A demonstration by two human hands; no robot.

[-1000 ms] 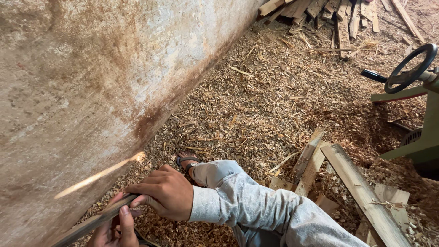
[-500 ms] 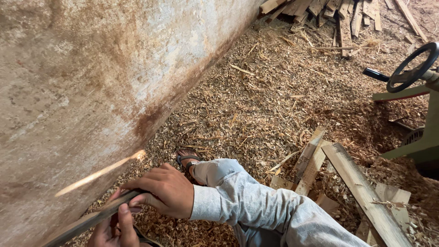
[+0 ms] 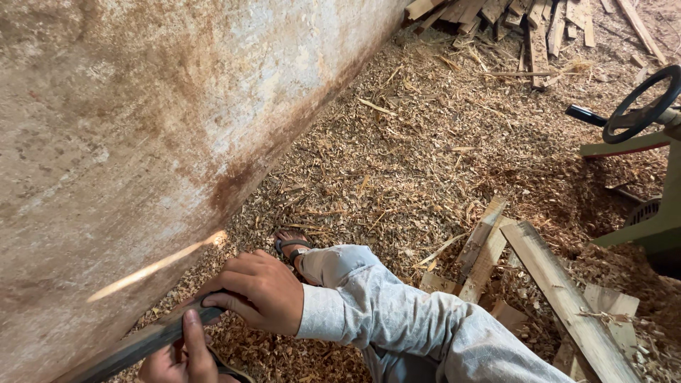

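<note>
Strip: dark strip [image 3: 135, 347] runs lower-left to upper-right beside the wall [image 3: 142, 142].
Right hand [image 3: 259, 292]: my fingers clench its upper end.
Left hand [image 3: 174, 358]: grasps it just below.

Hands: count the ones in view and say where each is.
2. The right hand grips the dark flat strip low by the stained wall. The left hand holds the same strip just below it, at the picture's bottom edge, partly cut off. No other hands show.
</note>
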